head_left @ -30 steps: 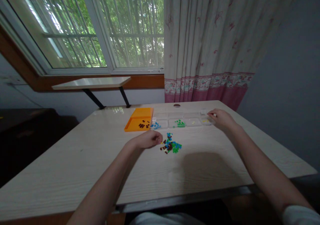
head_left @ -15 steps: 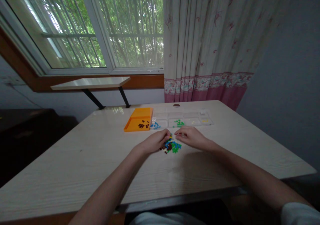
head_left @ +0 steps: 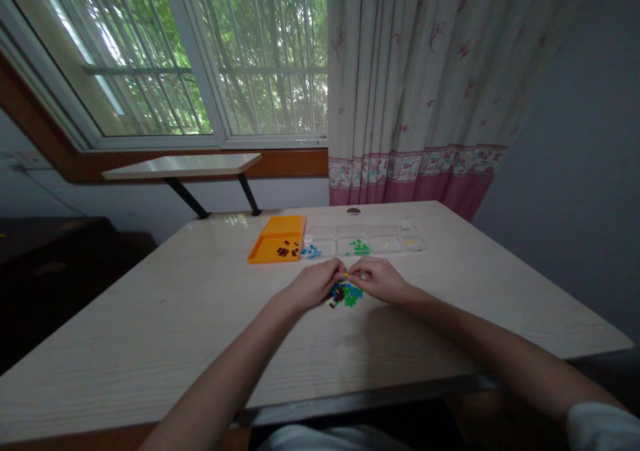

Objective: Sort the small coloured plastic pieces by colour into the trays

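My left hand [head_left: 320, 281] and my right hand [head_left: 377, 277] meet above the middle of the table, fingers pinched together. Between their fingertips shows a small yellow piece [head_left: 345, 275], gripped from both sides; its exact shape is too small to make out. Just beneath lies a loose pile of small plastic pieces [head_left: 353, 296] in brown, blue and green, partly covered by my left hand. Beyond my hands stands a clear divided tray [head_left: 335, 245]. Blue pieces [head_left: 312, 251] and green pieces [head_left: 359, 246] lie in separate compartments, with a few yellow ones [head_left: 411, 242] at its right end.
An orange box [head_left: 257, 254], lid folded back, holds brown pieces [head_left: 283, 251] left of the clear tray. A raised shelf [head_left: 185, 165] on black brackets stands at the table's back left. Behind are a barred window and a curtain [head_left: 415, 104]. The table's front edge runs before me.
My hands have come together, the right one moving slightly left. The yellow piece now sits between both sets of fingertips. The tray and box have stayed put.
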Motion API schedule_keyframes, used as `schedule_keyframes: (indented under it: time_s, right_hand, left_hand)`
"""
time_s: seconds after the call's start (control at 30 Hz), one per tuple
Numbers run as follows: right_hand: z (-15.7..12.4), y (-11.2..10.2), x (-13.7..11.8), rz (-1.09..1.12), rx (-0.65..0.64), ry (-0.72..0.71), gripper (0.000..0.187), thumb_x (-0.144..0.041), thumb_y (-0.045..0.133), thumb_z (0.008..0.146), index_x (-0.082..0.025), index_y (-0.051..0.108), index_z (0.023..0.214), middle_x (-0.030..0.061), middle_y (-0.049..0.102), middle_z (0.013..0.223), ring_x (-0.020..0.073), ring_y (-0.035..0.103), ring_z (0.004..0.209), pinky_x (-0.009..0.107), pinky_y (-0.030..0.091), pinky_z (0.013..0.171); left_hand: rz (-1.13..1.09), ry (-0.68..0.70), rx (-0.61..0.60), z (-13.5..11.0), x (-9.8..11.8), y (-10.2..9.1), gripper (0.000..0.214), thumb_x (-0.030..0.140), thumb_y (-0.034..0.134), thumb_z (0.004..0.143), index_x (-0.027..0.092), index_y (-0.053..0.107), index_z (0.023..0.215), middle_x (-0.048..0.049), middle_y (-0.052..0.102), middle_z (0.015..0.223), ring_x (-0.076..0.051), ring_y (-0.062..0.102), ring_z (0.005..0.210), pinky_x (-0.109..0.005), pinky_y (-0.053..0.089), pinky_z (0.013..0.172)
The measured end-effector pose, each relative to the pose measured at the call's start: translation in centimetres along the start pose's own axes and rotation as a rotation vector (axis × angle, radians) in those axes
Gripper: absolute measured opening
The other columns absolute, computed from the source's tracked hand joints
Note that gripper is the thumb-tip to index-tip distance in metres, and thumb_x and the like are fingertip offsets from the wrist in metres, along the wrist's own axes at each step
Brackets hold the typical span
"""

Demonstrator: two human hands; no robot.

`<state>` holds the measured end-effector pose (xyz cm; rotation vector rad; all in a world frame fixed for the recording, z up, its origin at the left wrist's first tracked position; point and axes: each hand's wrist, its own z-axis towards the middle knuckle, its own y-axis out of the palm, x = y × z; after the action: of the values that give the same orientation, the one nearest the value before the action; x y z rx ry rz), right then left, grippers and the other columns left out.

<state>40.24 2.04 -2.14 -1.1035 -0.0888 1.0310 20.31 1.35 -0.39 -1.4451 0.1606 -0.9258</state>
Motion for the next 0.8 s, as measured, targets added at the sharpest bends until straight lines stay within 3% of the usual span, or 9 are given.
schedule_keyframes:
  time_s: [0.57, 0.8]
  right_hand:
    - [0.0, 0.2, 0.0, 0.022, 0.033, -0.019, 0.008, -0.024, 0.058, 0.076, -0.019, 0.063, 0.079, 0.0001, 0.062, 0.071, 0.0090, 0.050, 0.057, 0.019, 0.037, 0.055]
    - [0.1, -1.2, -0.1, -0.007, 0.123, -0.076, 0.011, -0.024, 0.053, 0.080, -0.018, 0.062, 0.080, 0.0019, 0.062, 0.072, 0.0107, 0.053, 0.061, 0.021, 0.040, 0.059]
  left_hand:
    - [0.048, -0.009, 0.007, -0.2, 1.0, -0.4, 0.019, 0.031, 0.035, 0.087, 0.018, 0.050, 0.090, -0.0031, 0.060, 0.084, -0.013, 0.054, 0.070, -0.022, 0.039, 0.061]
    - [0.134, -0.018, 0.042, -0.2, 0.4, -1.3, 0.020, 0.027, 0.035, 0.086, 0.018, 0.053, 0.087, -0.0042, 0.060, 0.084, -0.014, 0.054, 0.072, -0.022, 0.039, 0.062]
